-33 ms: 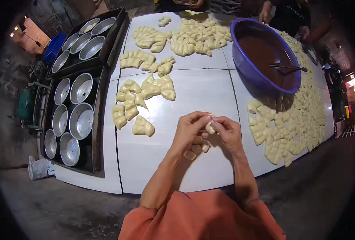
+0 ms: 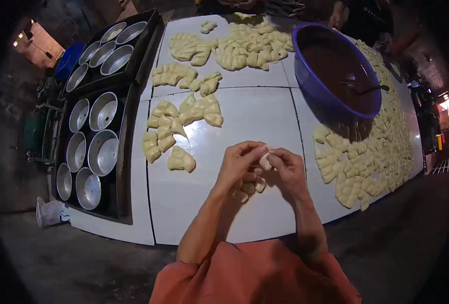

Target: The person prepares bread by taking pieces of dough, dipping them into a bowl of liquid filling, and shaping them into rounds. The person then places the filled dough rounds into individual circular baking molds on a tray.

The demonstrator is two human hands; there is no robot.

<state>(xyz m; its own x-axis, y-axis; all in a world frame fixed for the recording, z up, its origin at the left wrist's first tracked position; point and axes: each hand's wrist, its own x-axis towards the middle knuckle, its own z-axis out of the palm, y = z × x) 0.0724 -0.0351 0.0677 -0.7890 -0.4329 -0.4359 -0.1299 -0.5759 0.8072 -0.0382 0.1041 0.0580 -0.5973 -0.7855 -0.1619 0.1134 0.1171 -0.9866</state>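
Note:
My left hand [image 2: 242,162] and my right hand [image 2: 290,172] meet above the white tabletop [image 2: 176,202], both pinching a small pale piece of dough [image 2: 266,162] between thumbs and fingers. Just below them lie several small cut dough pieces [image 2: 247,188], partly hidden by my left hand. Left of my hands are loose clumps of pale dough [image 2: 194,109], the nearest a small lump [image 2: 180,159]. At the right, a wide spread of scored dough pieces [image 2: 353,172] covers that side of the table.
Black trays [image 2: 128,96] with several round metal pans [image 2: 103,152] line the left side. A large purple basin [image 2: 310,83] of brown liquid, with a utensil in it, stands at upper right. More dough [image 2: 234,50] lies at the back. People's hands [image 2: 336,17] show beyond the far edge.
The picture is dimmer than in the earlier frame. My hands and the dough piece between them are in almost the same position.

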